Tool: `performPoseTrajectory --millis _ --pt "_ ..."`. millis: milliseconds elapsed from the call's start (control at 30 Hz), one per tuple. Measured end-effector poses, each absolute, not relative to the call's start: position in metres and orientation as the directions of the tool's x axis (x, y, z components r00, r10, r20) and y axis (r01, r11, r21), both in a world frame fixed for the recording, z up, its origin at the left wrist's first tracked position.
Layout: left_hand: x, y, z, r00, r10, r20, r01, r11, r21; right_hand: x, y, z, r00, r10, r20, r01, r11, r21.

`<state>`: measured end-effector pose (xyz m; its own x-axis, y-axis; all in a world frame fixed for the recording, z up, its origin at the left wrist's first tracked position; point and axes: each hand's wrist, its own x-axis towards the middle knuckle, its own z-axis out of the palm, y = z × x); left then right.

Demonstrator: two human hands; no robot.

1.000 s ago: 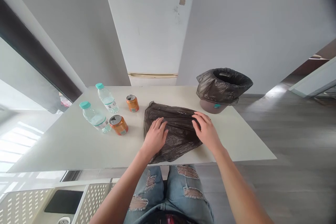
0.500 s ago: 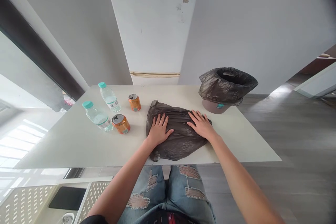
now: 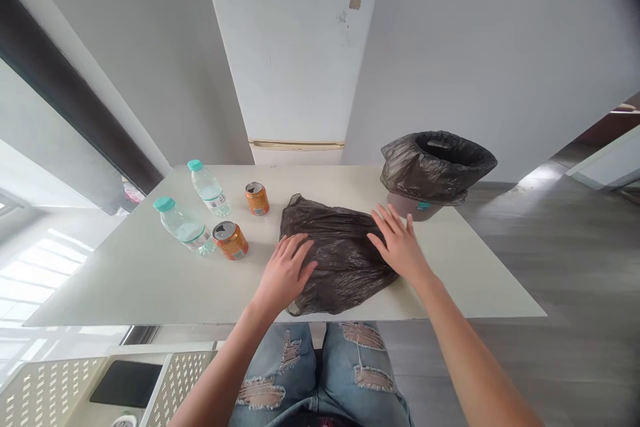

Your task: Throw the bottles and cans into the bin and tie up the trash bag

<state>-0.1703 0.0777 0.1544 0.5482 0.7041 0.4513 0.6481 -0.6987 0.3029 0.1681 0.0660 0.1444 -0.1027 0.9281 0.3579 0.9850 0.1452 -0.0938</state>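
A dark, thin plastic bag lies spread and wrinkled on the white table. Over its left edge is my left hand, fingers apart and holding nothing. My right hand is at the bag's right end, its fingers spread and nothing in them. Whether either hand touches the plastic is hard to tell.
Two orange cans, one nearer and one farther, stand left of the bag beside two clear bottles with teal caps. A bin lined with a dark bag stands at the back right.
Both hands have come off their flat press on the bag. My left hand has shifted left and nearer to me; my right hand has moved slightly right.
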Motion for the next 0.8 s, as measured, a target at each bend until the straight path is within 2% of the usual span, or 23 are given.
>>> performPoseTrajectory --millis 67,133,200,267,400,533,633,800 --pt "-0.191 0.059 0.160 0.384 0.707 0.594 0.678 -0.653 0.338 0.164 0.047 0.158 -0.119 0.882 0.457 0.969 0.203 -0.140" --pt "-0.212 0.048 0.159 0.068 0.681 0.729 0.783 -0.490 0.384 0.160 0.028 0.165 -0.138 0.861 0.489 0.948 0.258 -0.186" --pt "-0.230 0.046 0.153 -0.241 0.617 0.750 0.840 -0.254 0.479 0.157 0.011 0.163 -0.139 0.857 0.496 0.936 0.277 -0.218" --pt "-0.243 0.051 0.144 -0.412 0.591 0.693 0.824 -0.083 0.561 0.152 -0.005 0.157 -0.129 0.859 0.495 0.931 0.277 -0.238" --pt "-0.254 0.071 0.128 -0.518 0.680 0.519 0.747 0.063 0.662 0.144 -0.029 0.143 -0.120 0.870 0.479 0.921 0.277 -0.273" --pt "-0.249 0.089 0.128 -0.524 0.790 0.319 0.686 0.169 0.707 0.138 -0.045 0.133 -0.134 0.876 0.462 0.917 0.287 -0.278" --pt "-0.245 0.098 0.132 -0.507 0.815 0.281 0.703 0.202 0.682 0.138 -0.050 0.125 -0.180 0.878 0.444 0.918 0.312 -0.245" --pt "-0.240 0.104 0.136 -0.487 0.814 0.316 0.722 0.172 0.670 0.145 -0.054 0.117 -0.193 0.871 0.452 0.926 0.315 -0.211"
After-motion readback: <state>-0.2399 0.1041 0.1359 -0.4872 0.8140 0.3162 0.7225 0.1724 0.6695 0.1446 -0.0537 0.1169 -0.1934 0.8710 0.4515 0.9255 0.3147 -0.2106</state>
